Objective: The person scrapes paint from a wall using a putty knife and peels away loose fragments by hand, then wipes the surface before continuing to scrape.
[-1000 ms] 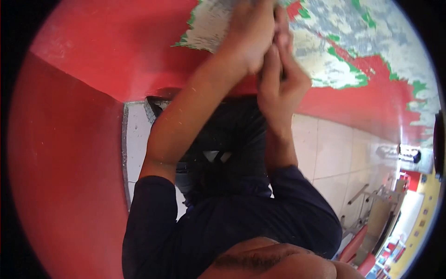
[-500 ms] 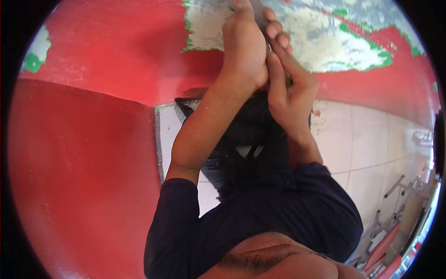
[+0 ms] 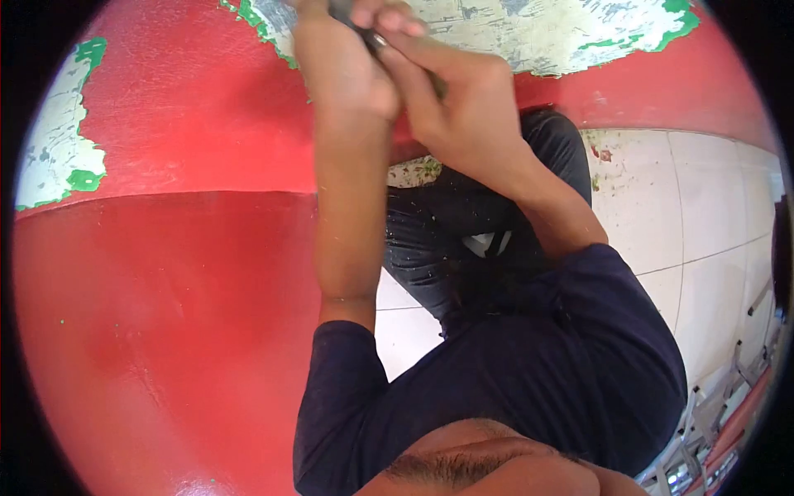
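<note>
A dark, narrow tool (image 3: 357, 25) with a flat grey part and a small shiny bit runs between my two hands at the top of the view; its far end is out of frame and I cannot make out its kind. My left hand (image 3: 346, 70) is blurred and closed along the tool's left side, most of its fingers hidden. From the right, my right hand (image 3: 467, 107) closes on the same tool, fingertips curled over it, thumb along its near end. Both hands are over the red surface (image 3: 207, 107), beside a bare white-grey patch (image 3: 546, 33) with ragged green edges.
Another peeled patch (image 3: 62, 136) shows at the far left. A lower red face (image 3: 182, 331) fills the left side. My dark trousers (image 3: 422, 240) are below my hands. Pale floor tiles (image 3: 637, 198) with scattered flakes lie right, with metal-framed furniture (image 3: 736, 413) at lower right.
Both hands and the tool have shifted left in view, and the whole scene has turned slightly. The left peeled patch shows more. My grip on the tool looks the same.
</note>
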### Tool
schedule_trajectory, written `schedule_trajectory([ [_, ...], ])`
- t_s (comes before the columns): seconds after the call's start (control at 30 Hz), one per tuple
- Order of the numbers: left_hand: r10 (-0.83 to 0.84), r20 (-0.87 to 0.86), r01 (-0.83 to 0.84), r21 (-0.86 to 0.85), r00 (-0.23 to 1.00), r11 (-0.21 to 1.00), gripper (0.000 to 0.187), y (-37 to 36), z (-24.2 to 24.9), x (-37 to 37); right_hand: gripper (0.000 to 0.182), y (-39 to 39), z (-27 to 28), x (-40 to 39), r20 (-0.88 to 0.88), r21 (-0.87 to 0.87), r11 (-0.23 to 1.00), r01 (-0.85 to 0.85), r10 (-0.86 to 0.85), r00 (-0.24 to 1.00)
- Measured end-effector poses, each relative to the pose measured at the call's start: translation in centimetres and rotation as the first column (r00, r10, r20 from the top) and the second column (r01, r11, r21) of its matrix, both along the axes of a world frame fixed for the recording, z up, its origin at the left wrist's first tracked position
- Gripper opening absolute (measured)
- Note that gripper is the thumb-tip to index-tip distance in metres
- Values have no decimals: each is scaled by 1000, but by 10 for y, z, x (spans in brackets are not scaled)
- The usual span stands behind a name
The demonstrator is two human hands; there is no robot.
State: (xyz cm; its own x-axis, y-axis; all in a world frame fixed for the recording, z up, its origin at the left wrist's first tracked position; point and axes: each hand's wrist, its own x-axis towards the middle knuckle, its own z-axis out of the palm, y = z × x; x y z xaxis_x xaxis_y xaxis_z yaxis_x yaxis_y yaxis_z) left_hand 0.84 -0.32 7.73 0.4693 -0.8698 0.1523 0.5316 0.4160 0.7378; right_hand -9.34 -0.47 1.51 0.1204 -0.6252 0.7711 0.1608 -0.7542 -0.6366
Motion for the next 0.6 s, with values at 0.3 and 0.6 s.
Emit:
schedule_trajectory([
  [0.3, -31, -137, 32, 4, 990, 999, 39, 7, 1, -11, 21, -6, 13, 8, -112, -98, 995, -10, -1, 994],
  [0.6, 771, 492, -113, -864, -405, 491, 66, -14, -55, 21, 39, 6, -40, -67, 238, 278, 889, -364, 303, 923],
])
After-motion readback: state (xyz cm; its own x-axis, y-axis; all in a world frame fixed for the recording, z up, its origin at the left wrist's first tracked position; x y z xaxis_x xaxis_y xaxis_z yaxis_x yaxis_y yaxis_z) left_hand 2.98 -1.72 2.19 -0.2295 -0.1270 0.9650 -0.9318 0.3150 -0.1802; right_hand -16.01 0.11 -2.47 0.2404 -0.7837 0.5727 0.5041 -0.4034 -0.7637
